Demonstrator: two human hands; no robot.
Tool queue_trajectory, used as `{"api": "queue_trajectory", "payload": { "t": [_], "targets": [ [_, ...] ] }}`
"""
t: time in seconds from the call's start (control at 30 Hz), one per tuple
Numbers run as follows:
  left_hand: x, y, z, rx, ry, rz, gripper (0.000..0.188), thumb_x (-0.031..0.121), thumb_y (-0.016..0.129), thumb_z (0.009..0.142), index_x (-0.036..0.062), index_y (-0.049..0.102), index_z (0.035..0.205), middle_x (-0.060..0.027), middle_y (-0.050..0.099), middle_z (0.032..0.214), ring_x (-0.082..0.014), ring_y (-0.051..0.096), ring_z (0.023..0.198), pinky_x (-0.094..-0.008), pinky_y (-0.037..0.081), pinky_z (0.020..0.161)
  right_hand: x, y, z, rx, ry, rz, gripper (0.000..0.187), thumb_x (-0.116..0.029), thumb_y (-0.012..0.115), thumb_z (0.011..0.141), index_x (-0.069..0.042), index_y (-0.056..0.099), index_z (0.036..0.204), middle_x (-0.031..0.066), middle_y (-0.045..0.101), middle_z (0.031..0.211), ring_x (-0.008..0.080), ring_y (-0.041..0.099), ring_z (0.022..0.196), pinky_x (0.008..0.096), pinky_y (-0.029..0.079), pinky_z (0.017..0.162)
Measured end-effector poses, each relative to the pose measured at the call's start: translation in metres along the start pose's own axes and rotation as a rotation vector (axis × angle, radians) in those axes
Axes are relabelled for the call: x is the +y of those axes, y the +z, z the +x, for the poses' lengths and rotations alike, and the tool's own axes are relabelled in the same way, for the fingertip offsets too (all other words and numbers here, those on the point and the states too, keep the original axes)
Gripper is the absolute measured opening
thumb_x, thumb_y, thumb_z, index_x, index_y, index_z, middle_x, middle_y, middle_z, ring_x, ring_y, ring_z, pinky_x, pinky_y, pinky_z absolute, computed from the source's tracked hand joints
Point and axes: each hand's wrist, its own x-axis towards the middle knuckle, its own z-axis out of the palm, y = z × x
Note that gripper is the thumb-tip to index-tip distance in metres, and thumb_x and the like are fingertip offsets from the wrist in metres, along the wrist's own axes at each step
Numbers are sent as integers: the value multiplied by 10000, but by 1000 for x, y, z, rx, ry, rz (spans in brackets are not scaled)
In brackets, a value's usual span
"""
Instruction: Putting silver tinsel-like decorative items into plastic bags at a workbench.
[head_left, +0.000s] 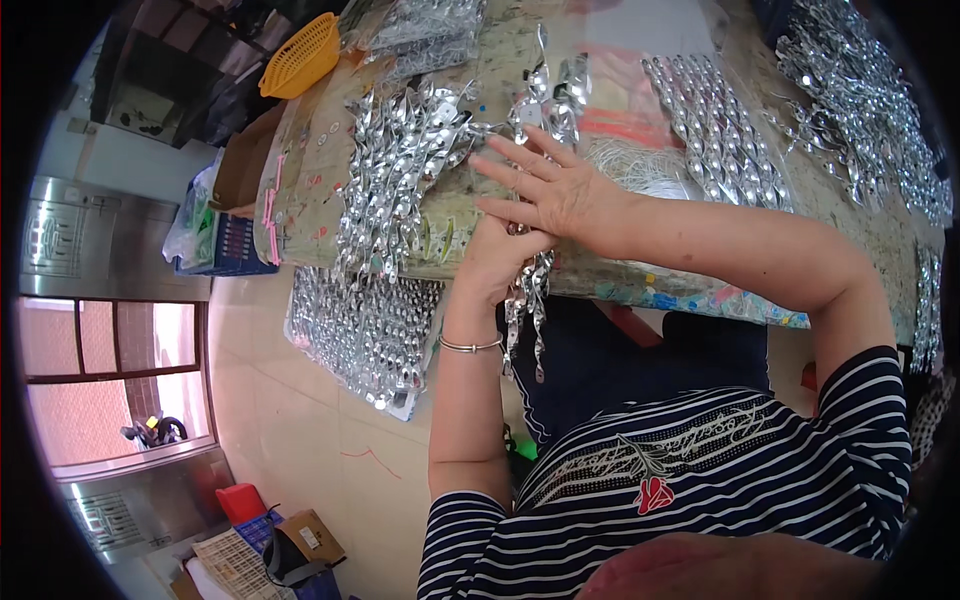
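At the table's near edge my left hand (495,250) is closed around a small bunch of shiny silver twisted strips (528,315). Their ends hang below the fist, and more of the strips show above it on the tabletop. My right hand (572,197) lies across the top of the left one, fingers spread and stretched out, its palm hiding part of the bunch. Just left of both hands, a larger pile of silver twisted strips (400,165) drapes over the table edge. Beyond the right hand lies a loose heap of thin white strings (640,168).
Silver strips lie in rows (718,130) on the right, with a big heap (850,90) farther right. A yellow basket (302,56) stands at the far left corner. Below the edge hangs a strip-covered sheet (365,335). A blue crate (235,245) stands left of the table (310,200).
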Motion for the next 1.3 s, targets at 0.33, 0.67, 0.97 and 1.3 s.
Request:
{"api": "queue_trajectory", "payload": {
  "t": [0.33,0.67,0.97,1.3],
  "targets": [
    [-3,-16,-19,16,4,90,365,39,723,767,-21,612,1109,-58,654,1034,-137,611,911,-274,491,778,-7,-5,29,-190,-135,-87,443,-146,678,724,-60,557,1141,48,599,1131,276,434,1289,554,74,1196],
    [-25,-61,-55,11,-77,-84,411,187,539,977,-75,521,1294,-75,659,1053,-130,616,937,-249,493,769,2,6,24,-77,-136,-38,240,-130,669,704,-104,556,914,8,585,889,224,555,1016,557,134,1184],
    [-10,-62,-67,-7,118,-333,524,257,567,967,-121,464,1316,-189,635,1166,-212,658,1004,-332,534,863,3,-7,39,-28,13,111,345,-125,706,724,-116,569,1040,31,595,984,238,534,1130,557,123,1177],
    [-29,-36,-59,123,303,-549,646,419,482,978,-129,438,1318,-242,555,1277,-294,573,1152,-400,465,990,2,0,30,-27,23,43,708,-131,778,655,-148,455,1285,58,519,1267,270,359,1366,555,84,1186]
  ]
}}
